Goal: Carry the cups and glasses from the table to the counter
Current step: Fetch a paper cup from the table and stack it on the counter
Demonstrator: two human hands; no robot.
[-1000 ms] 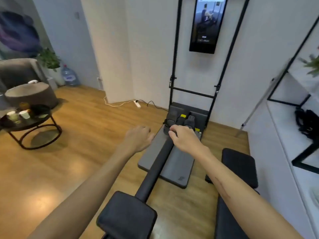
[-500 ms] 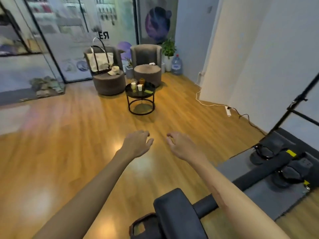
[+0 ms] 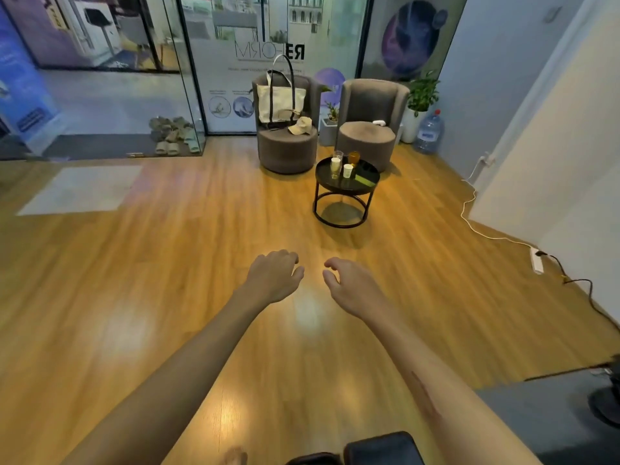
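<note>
The cups and glasses stand clustered on the far-left part of a small round black table (image 3: 365,191), well ahead across the wooden floor (image 3: 167,263): a clear glass (image 3: 338,156) at the back, an amber glass (image 3: 353,158) just right of it, a pale cup (image 3: 334,166) in front and a small white paper cup (image 3: 348,170) beside that. They sit close together, probably left where people in the seats could reach them. A flat green item (image 3: 364,179) lies on the right of the tabletop; what it is cannot be told. Behind the table are two grey round armchairs, the left armchair (image 3: 285,142) holding a tote bag (image 3: 280,100) and a tan cap (image 3: 300,125), the right armchair (image 3: 367,129) bare but for a small white object. A potted plant (image 3: 419,95) and a water bottle (image 3: 429,130) stand in the far right corner, and a white power strip (image 3: 536,260) with its cable trails along the right wall. Near the camera, the left hand (image 3: 273,276) and the right hand (image 3: 352,285) reach forward over the bare floor, both empty, fingers loosely curled and slightly apart, well short of the table. No counter for the drop-off is in view. Judging by this, the task is at its start: the person faces the table and has yet to walk over and grasp anything.
</note>
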